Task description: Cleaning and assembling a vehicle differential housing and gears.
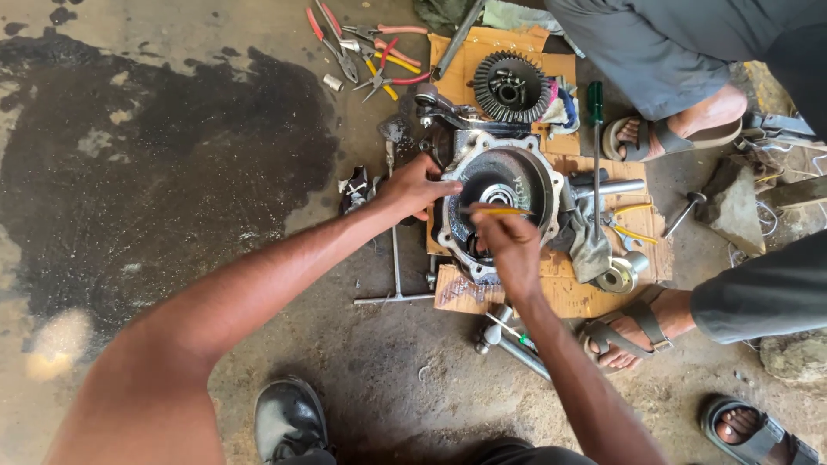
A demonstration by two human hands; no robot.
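Dirty concrete floor (370, 379) with a big dark oil stain (155, 164) lies under everything. Closest is a black shoe (291, 419). Next comes a sheet of cardboard (560, 288) with a round metal housing (498, 194) on it. The left hand (415, 185) rests on the housing's left rim, fingers spread over the edge. The right hand (510, 243) is just beside it, over the housing's lower part, pinching a thin yellow tool (498, 209) that points into the middle. Farther off sit a toothed gear (510, 86), a green-handled screwdriver (595, 103) and pliers (370, 52). Other people's sandalled feet (633, 138) stand on the right.
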